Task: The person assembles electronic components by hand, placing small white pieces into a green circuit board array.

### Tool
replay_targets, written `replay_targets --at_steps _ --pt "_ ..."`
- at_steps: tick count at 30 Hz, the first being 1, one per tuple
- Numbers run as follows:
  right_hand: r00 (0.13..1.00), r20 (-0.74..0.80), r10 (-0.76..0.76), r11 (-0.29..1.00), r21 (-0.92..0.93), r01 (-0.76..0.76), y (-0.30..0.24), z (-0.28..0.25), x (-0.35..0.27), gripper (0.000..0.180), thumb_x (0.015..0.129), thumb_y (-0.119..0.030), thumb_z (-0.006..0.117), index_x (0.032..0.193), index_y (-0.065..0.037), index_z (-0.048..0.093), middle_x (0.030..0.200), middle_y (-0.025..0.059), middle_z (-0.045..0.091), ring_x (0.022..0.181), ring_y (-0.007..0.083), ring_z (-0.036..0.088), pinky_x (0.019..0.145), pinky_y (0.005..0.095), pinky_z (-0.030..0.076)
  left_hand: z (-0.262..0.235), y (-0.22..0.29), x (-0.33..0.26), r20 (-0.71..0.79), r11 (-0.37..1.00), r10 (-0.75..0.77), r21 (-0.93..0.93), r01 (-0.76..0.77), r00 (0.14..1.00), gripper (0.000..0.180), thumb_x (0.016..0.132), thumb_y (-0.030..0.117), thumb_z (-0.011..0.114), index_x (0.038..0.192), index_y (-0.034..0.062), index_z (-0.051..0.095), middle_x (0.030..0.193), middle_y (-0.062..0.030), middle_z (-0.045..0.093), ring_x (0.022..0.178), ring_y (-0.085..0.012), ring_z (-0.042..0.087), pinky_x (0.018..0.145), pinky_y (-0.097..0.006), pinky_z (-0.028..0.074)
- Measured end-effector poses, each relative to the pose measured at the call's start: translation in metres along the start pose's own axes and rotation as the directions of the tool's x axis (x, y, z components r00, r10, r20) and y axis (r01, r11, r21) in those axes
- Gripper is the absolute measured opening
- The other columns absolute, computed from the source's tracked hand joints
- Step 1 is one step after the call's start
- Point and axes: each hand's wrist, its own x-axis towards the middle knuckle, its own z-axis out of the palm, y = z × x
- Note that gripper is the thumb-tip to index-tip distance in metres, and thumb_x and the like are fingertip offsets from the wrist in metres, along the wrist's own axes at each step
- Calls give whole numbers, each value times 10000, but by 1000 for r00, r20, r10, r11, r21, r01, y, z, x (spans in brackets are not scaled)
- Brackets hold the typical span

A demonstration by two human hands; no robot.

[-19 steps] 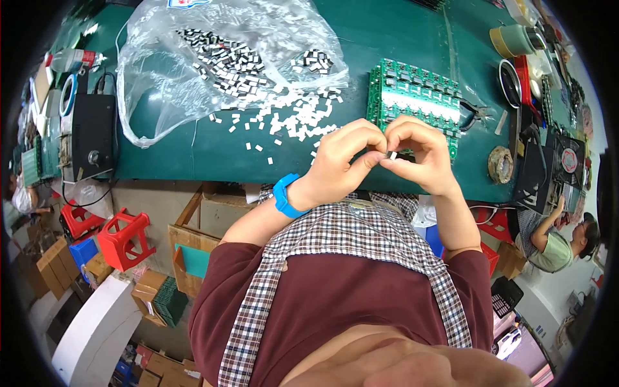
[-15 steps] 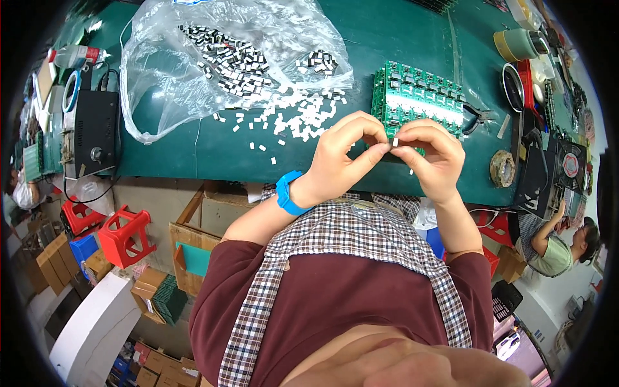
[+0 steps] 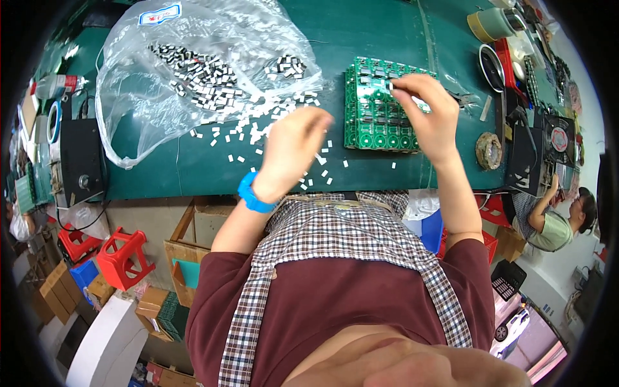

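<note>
My right hand [image 3: 433, 108] is over the stack of green circuit boards [image 3: 377, 122], thumb and forefinger pinched at a small white-faced piece [image 3: 390, 86] near the boards' upper rows. My left hand [image 3: 290, 151], smeared by motion, is above the table beside the scattered white pieces [image 3: 256, 132]; whether its fingers hold anything cannot be seen. Just beyond it, a clear plastic bag [image 3: 138, 84] lies spread on the table, with a heap of small black-and-white blocks [image 3: 203, 77] on it.
The green table [image 3: 367, 32] carries a black control box [image 3: 84, 155] at left. A tape roll [image 3: 489, 151], pliers [image 3: 465, 100] and a cup [image 3: 493, 26] are at right. Red stools [image 3: 122, 258] stand below, left. Another person [image 3: 554, 222] sits far right.
My hands, together in front of the boards before, have parted. The left moved left toward the loose pieces; the right moved up over the boards with a small piece. The view has shifted.
</note>
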Motion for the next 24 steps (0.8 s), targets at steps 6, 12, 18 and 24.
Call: replay_targets --at_steps 6,12,18,24 --pt "986 140 -91 977 -177 115 19 5 7 115 772 -66 655 884 -44 644 871 84 629 784 260 626 673 331 511 -25 -45 39 -149 676 332 726 -125 931 369 820 -25 520 1188 -15 513 1250 -206 490 1094 -369 481 933 -423 399" --pt "980 150 -132 954 -248 167 18 11 8 111 767 -68 654 876 -59 639 866 59 628 740 252 636 634 336 524 -18 -40 54 -48 756 278 628 -188 959 386 740 -25 563 1125 4 551 1071 -170 548 950 -340 512 833 -404 436" --pt "980 141 -138 946 -275 173 17 13 9 103 768 -68 651 870 -63 638 870 56 624 739 247 637 631 331 526 -16 -47 58 -87 765 299 618 -184 950 314 698 34 621 1012 43 594 876 -95 550 839 -282 517 737 -396 430" --pt "977 144 -159 933 -301 197 16 14 10 100 765 -71 651 863 -64 636 869 54 625 746 242 637 634 328 525 -25 -44 52 -54 774 296 599 -206 954 231 702 98 654 926 56 618 845 -60 560 864 -257 515 776 -395 384"
